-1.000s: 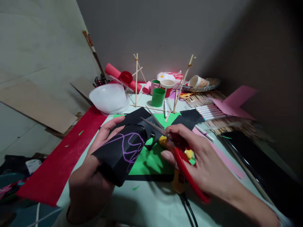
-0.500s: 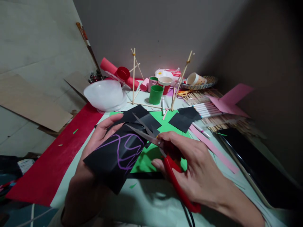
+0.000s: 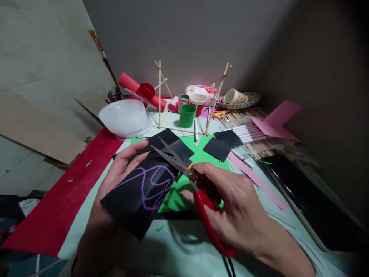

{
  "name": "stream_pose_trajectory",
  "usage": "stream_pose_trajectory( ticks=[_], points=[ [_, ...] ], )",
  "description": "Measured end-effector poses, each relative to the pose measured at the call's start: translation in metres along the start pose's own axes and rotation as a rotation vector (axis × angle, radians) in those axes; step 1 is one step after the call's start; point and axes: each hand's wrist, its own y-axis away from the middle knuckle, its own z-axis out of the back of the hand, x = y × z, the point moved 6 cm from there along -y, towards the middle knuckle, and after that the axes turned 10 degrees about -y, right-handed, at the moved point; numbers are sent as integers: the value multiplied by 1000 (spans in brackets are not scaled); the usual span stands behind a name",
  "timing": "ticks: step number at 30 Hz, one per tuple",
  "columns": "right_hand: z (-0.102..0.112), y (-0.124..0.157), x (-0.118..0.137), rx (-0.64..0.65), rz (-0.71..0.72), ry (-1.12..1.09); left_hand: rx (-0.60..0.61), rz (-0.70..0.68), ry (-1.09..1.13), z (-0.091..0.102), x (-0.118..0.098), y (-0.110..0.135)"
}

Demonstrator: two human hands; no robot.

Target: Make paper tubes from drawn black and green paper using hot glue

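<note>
My left hand (image 3: 115, 181) is closed on a piece of black paper (image 3: 127, 209) marked with looping purple lines, its thumb and fingers at the upper edge and palm behind. In my right hand (image 3: 233, 200) is a pair of scissors (image 3: 206, 215) with red handles. The blades are spread slightly apart and point up and left, at the paper's upper edge. Beneath and beyond the paper lie more black sheets (image 3: 170, 138) on a green sheet (image 3: 198, 157). Two smaller black pieces (image 3: 217, 148) overlap to the right.
A green cup (image 3: 187, 116) and other cups stand at the back between stick frames (image 3: 159, 96). A translucent bowl (image 3: 123, 117) sits at the left, red paper (image 3: 63, 196) along that edge. White markers (image 3: 250, 132), a pink strip (image 3: 256, 181) and a black tablet-like slab (image 3: 305, 200) lie right.
The scissors and my right hand have shifted slightly left, and the lower handle has swung in a little. The view has moved slightly; my left hand keeps its hold on the black paper.
</note>
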Motion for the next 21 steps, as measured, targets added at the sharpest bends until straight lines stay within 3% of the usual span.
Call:
stream_pose_trajectory(
  ticks=[8, 16, 19, 21],
  points=[
    [-3, 3, -3, -18, 24, 45, 27, 7, 44, -11, 7, -15],
    [-4, 3, -1, 22, 22, 86, 135, 77, 27, 25, 37, -31],
    [-3, 3, -2, 53, 38, 111, 143, 44, 17, 30, 32, -26],
    [-3, 3, -3, 70, 25, 130, 124, 55, 49, 22, 23, -15]
  ],
)
